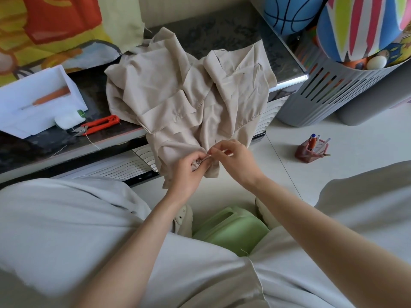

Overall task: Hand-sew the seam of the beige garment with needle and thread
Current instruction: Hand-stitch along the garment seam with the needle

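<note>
Your two bare forearms reach out over pale-trousered knees to the beige garment (178, 96), which lies crumpled on the dark worktop (222, 30) and hangs over its front edge. Left hand (189, 172) grips a bunched fold of the hanging hem, fingers curled; right hand (233, 161), just beside it, has thumb and forefinger pinched on a fine needle (208, 154), barely resolvable. Orange snips (100, 124) lie near the front edge, left of the garment.

garment (178, 90) on table (233, 30) | snips (100, 125) left | basket (333, 90) right
</note>
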